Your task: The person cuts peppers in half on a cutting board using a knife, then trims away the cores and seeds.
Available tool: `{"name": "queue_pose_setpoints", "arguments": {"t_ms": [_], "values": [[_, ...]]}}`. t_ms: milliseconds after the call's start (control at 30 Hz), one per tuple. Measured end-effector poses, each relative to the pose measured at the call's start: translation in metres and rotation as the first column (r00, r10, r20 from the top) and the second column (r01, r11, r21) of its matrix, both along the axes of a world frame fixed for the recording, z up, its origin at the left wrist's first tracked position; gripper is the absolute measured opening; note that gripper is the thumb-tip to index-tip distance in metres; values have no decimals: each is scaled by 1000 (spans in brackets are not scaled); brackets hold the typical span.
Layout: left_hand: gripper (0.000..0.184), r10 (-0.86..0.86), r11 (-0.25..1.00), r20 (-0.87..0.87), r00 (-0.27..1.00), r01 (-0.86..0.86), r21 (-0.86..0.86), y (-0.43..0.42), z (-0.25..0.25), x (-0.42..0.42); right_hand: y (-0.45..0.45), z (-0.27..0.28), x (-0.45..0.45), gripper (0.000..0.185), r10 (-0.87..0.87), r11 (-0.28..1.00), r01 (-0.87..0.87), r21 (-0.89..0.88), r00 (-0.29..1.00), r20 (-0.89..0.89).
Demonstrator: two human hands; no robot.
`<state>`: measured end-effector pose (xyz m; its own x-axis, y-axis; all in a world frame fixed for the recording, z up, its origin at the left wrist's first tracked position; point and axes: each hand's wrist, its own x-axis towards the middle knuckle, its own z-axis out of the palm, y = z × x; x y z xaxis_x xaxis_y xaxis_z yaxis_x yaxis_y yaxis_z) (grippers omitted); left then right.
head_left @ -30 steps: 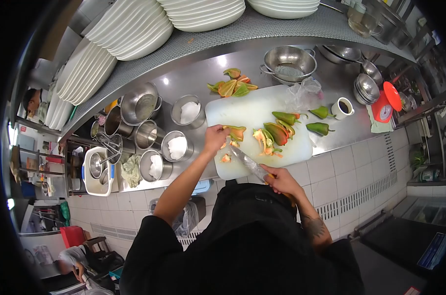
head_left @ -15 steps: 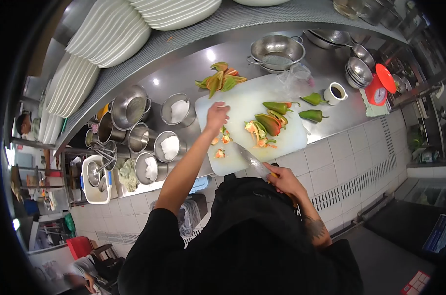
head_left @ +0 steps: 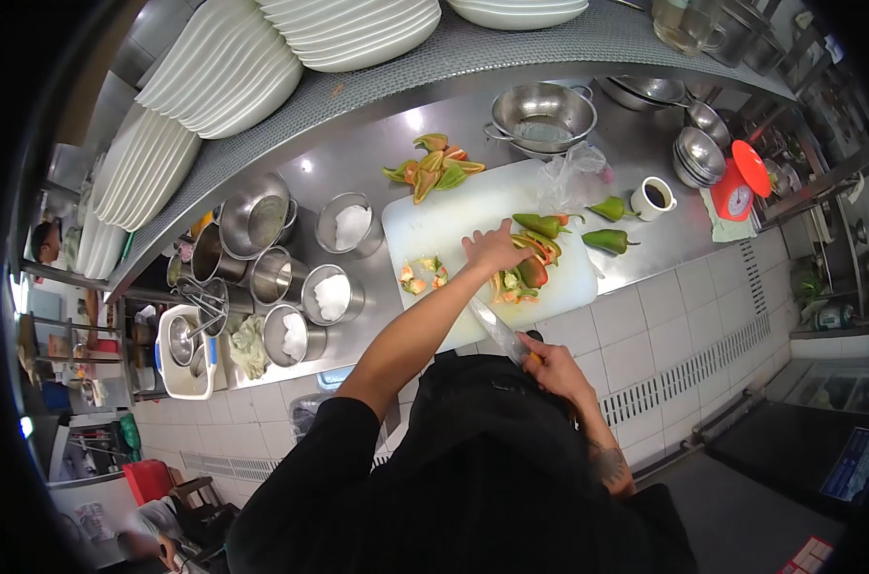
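Note:
My right hand point(head_left: 552, 366) is wrapped round the handle of a kitchen knife point(head_left: 498, 330), whose blade lies at the near edge of the white cutting board point(head_left: 454, 206). Fingers apart, my left hand point(head_left: 497, 251) reaches over the middle of the board beside cut green-and-red peppers point(head_left: 533, 273); I cannot tell whether it touches them. A whole green pepper point(head_left: 542, 225) lies just past its fingertips. Small core scraps point(head_left: 413, 284) sit on the board's left side. Beyond the far left corner is a pile of cut pepper pieces point(head_left: 433, 172).
Two green peppers point(head_left: 610, 240) and a white cup point(head_left: 653, 198) of dark liquid stand right of the board. A colander point(head_left: 544, 117), plastic bag point(head_left: 573, 177) and red scale point(head_left: 741, 191) are behind. Metal containers point(head_left: 331, 297) line the left. Stacked plates point(head_left: 229, 72) fill the shelf above.
My left hand has moved right, from the board's left side to the cut peppers, with fingers spread. My right hand still holds the knife, shifted slightly down and right.

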<state>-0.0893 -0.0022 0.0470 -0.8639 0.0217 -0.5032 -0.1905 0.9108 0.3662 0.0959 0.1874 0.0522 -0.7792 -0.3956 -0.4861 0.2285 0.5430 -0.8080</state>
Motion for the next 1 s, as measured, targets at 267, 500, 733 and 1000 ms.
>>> {"name": "queue_pose_setpoints", "arguments": {"t_ms": [267,500,733,1000], "values": [[107,-5,999,18,1000,6,-41,16,-2,-7,-4,-16,-5,50,112,994,-109,25,982,-152],[108,240,960,119,963,-254,116,8,-8,-14,-6,-17,-8,50,100,995,-97,28,984,-148],[87,339,891,83,937,-348,291,18,-8,-14,-9,6,-13,49,43,998,-40,38,996,-77],[22,494,586,-44,868,-295,755,-19,-44,-19,-2,6,-15,49,-29,998,34,53,995,-96]]}}
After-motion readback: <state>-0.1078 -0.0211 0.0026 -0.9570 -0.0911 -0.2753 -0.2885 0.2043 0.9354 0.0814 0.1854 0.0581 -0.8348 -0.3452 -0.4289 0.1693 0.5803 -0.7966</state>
